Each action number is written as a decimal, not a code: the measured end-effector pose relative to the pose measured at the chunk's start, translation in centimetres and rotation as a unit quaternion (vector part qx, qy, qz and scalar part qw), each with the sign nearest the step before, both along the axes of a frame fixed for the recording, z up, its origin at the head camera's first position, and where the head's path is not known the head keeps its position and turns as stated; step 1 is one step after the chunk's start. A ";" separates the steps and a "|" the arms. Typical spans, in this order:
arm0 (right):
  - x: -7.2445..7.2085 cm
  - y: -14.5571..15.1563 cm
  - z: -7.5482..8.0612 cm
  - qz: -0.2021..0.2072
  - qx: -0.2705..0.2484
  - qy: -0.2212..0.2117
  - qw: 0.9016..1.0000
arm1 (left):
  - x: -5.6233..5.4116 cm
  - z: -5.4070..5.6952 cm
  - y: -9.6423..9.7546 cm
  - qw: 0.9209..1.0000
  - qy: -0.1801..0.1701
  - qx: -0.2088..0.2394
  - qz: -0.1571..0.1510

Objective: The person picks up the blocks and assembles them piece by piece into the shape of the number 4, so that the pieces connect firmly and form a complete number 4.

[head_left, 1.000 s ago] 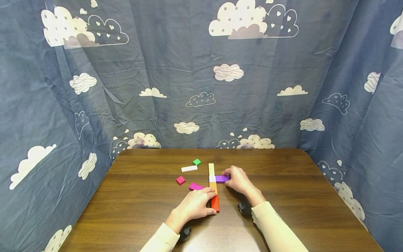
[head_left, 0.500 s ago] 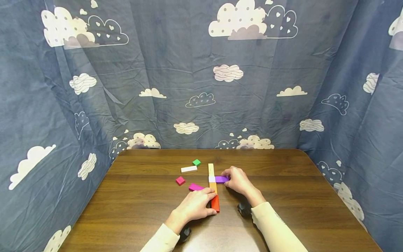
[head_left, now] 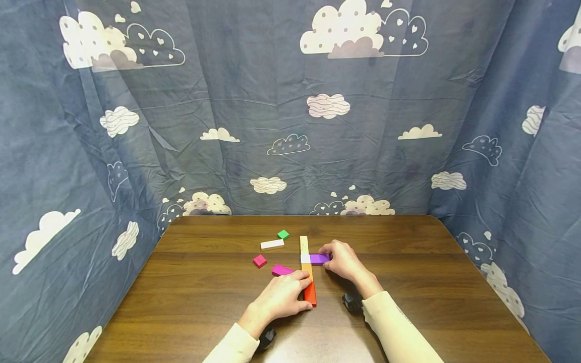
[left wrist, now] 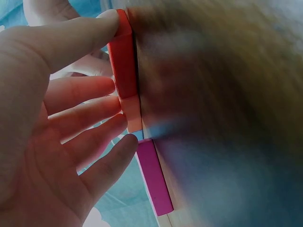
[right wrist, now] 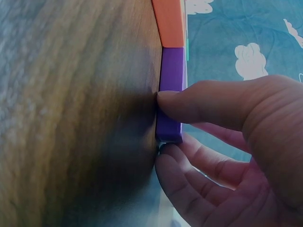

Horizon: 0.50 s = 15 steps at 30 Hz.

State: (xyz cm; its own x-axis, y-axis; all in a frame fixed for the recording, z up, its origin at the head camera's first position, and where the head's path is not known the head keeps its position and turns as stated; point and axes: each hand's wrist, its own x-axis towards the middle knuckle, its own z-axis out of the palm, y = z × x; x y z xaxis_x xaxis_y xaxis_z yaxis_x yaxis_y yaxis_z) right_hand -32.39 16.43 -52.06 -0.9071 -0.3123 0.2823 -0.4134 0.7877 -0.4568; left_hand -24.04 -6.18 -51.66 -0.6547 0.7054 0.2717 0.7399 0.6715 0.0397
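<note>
A row of flat blocks runs away from me on the table: red (head_left: pixel 310 296), orange (head_left: pixel 306 268), a small pale block (head_left: pixel 305 258) and a light yellow block (head_left: pixel 303 245). Out to the right of the pale block lies a purple block (head_left: pixel 317 259). My right hand (head_left: pixel 347 263) pinches its outer end, thumb (right wrist: pixel 173 105) along the near side. My left hand (head_left: pixel 280 296) rests along the row, its thumb at the red block's near end and its fairly straight fingers (left wrist: pixel 90 111) touching the red and orange blocks. A magenta block (head_left: pixel 282 270) lies by those fingers, partly hidden.
Left of the row lie a small crimson block (head_left: pixel 260 260), a long white block (head_left: pixel 272 244) and a small green block (head_left: pixel 283 234). The brown wooden table (head_left: pixel 204 282) ends at a blue curtain (head_left: pixel 245 166) with cloud prints.
</note>
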 end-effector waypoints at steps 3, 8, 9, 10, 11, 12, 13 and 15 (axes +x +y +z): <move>0.0 0.0 0.0 -0.002 0.000 -0.002 1.000 | 0.0 0.0 0.0 1.000 0.003 0.000 -0.004; 0.1 -0.1 0.1 -0.003 -0.005 -0.005 1.000 | 0.0 0.0 0.0 1.000 0.007 -0.001 -0.004; 0.1 -0.1 0.2 -0.002 -0.006 -0.005 1.000 | -0.1 0.0 0.0 1.000 0.007 -0.001 -0.004; 0.1 -0.1 0.2 -0.002 -0.006 -0.006 1.000 | -0.1 0.0 0.0 1.000 0.008 0.000 -0.004; 0.1 0.0 0.2 -0.003 -0.005 -0.006 1.000 | -0.1 0.0 0.0 1.000 0.009 0.000 -0.005; 0.2 0.0 0.2 -0.004 -0.005 -0.006 1.000 | -0.1 0.0 0.0 1.000 0.009 0.000 -0.005; 0.2 0.0 0.2 -0.005 -0.003 -0.007 1.000 | -0.1 -0.1 0.0 1.000 0.010 0.000 -0.005; 0.2 0.0 0.2 -0.007 -0.001 -0.008 1.000 | -0.1 -0.1 0.0 1.000 0.011 -0.001 -0.005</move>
State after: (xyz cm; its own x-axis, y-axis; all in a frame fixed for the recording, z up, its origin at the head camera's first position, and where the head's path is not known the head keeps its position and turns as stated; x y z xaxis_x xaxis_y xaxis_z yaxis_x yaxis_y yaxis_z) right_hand -32.16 16.41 -51.84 -0.9154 -0.2998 0.2687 -0.3958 0.7921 -0.4647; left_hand -24.12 -6.19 -51.77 -0.6415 0.7121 0.2853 0.7471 0.6643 0.0219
